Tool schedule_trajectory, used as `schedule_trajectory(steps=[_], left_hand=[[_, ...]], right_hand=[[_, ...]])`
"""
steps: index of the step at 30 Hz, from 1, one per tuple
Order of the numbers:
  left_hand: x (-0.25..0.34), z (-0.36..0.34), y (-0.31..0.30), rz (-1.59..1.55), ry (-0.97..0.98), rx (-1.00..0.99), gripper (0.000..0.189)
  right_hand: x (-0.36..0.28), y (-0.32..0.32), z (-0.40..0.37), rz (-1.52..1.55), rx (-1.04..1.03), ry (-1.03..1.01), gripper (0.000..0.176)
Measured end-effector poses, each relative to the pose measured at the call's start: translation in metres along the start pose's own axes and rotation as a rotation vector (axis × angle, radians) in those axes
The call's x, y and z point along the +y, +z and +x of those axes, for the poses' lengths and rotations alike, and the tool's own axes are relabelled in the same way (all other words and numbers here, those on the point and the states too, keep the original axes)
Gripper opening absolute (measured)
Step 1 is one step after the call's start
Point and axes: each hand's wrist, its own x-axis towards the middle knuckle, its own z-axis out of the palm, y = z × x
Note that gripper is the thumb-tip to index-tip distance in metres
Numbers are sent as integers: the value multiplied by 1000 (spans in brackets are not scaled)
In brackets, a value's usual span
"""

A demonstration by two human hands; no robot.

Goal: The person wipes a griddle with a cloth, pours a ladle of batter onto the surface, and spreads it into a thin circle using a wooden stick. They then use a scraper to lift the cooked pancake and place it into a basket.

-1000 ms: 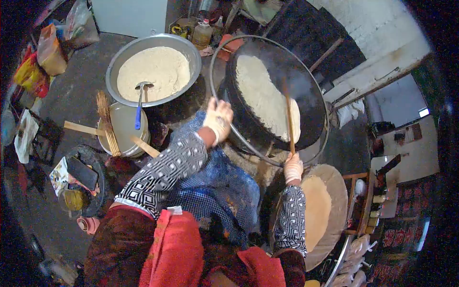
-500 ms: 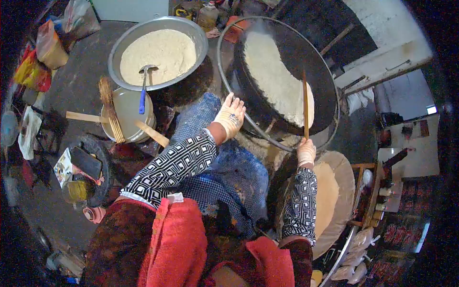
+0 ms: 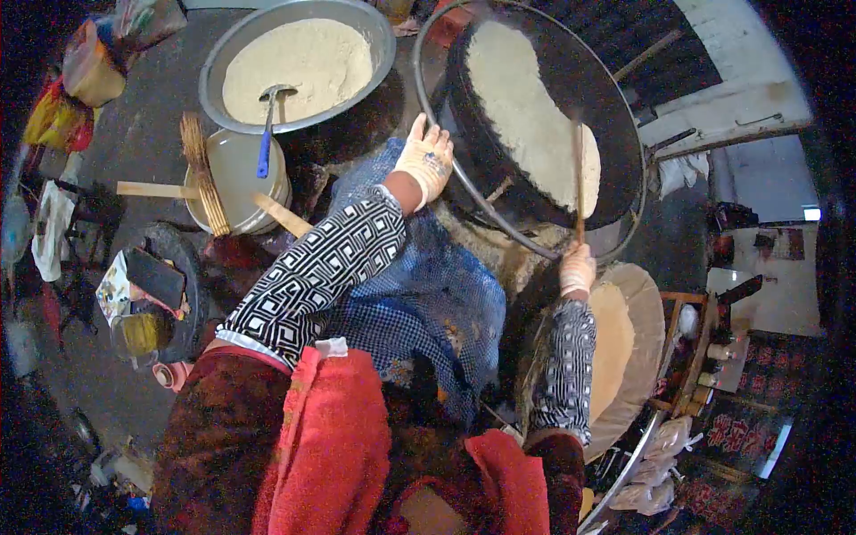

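My right hand, in a pale glove, is closed around the handle end of a thin wooden spreader. The blade lies across the right part of a long band of pale batter on a round dark griddle. A whiter strip of batter shows right of the blade. My left hand, gloved too, has its fingers stretched out beside the metal ring around the griddle. The fingertips are at or very near the ring; contact cannot be made out. Nothing shows in that hand.
A metal basin of batter with a blue-handled ladle stands upper left. Below it, a brush and wooden strips lie across a bucket. A round tray holding a tan flatbread sits beside my right forearm.
The griddle, basin and bucket sit higher in view as the head has tilted. The spreader now shows edge-on, with more whitish batter right of it. My left hand stays by the ring.
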Motion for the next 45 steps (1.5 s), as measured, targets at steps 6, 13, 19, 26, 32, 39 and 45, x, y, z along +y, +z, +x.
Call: schedule_trajectory(steps=[6, 13, 19, 26, 32, 39, 45], left_hand=[[-18, 14, 6, -26, -50, 14, 42], [-34, 24, 18, -11, -131, 118, 41], [47, -23, 5, -194, 165, 201, 47], [43, -27, 10, -47, 171, 138, 46], [29, -23, 6, 24, 174, 110, 45], [13, -12, 16, -3, 34, 158, 42], [-7, -1, 19, -49, -18, 151, 42]], right_hand=[[-12, -8, 10, 108, 89, -97, 30], [7, 2, 13, 78, 22, 26, 36], [-17, 15, -9, 80, 18, -53, 34], [-12, -4, 13, 67, 14, -28, 38], [-7, -2, 12, 67, -26, 120, 38], [1, 6, 1, 99, 44, 79, 34], [-16, -7, -1, 91, 94, -34, 28]])
